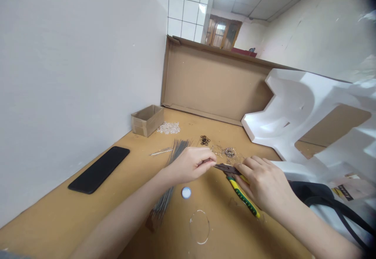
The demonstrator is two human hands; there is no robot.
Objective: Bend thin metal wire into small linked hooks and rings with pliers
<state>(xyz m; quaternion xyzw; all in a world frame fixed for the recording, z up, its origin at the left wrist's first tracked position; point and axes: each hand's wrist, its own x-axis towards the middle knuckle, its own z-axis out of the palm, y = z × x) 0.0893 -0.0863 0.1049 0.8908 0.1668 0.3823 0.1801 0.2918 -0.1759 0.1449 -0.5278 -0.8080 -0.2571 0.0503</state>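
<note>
At the centre of the head view: one pair of pliers, dark metal nose, yellow-and-green handles, nose toward nine o'clock. Clock bearings below taken from there.

At three o'clock: right hand, grip clamped on the pliers, fingers over the upper handle; lower handle angled off toward five o'clock, below the palm. Pliers' nose, parted or met: impossible to tell.

At nine o'clock: left hand, grip pinched together, thumb to fingers, right at the nose tip. Piece between fingertips: too fine to make out.

Handling, as judged: pliers fairly heavy for size, stiff, hard to damage; sleeves probably non-slip. Best held well back along both handles, clear of the pivot.

Elsewhere on the desk:
- Wire ring, seven o'clock. Presumably light, springy, easily bent; best pinched at the rim.
- Round cap, eight o'clock.
- Bundle of thin wires, nine o'clock, partly under the left forearm. Likely slippery singly; best taken near one end.
- Black rings, between ten and eleven.
- Tangled wire loops, twelve.
- Clear beads, ten, beside an open cardboard box.
</note>
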